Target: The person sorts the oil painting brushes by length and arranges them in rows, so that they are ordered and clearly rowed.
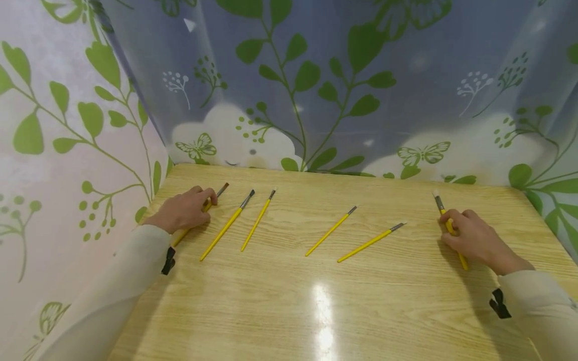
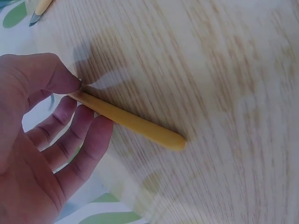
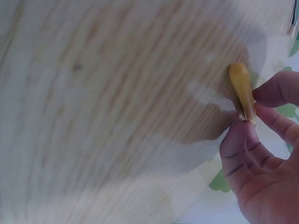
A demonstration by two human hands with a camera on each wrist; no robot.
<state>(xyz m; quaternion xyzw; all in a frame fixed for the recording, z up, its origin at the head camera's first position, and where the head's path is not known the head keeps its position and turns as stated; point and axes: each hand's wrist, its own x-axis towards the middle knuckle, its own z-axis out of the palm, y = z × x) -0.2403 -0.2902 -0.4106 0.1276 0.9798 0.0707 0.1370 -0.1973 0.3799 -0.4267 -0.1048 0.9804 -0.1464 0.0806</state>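
Along the wooden table (image 1: 271, 311), seen from the head, one brush (image 1: 180, 236) is gripped by the left hand (image 1: 184, 208) and another brush (image 1: 463, 260) by the right hand (image 1: 480, 241), the hands well apart; between them four yellow brushes (image 1: 331, 231) are laid out, two nearer the left hand; from the left wrist, a yellow handle (image 2: 131, 120) is seen pinched; from the right wrist, a rounded handle end (image 3: 241, 81) is seen projecting beyond the pinching fingers (image 3: 236, 147).

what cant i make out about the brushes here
Head view: leftmost brush, mid-handle covered by the left hand.
Left wrist view: another brush, handle end cut off by the top edge.
Right wrist view: rightmost brush, bristles hidden behind the right hand.
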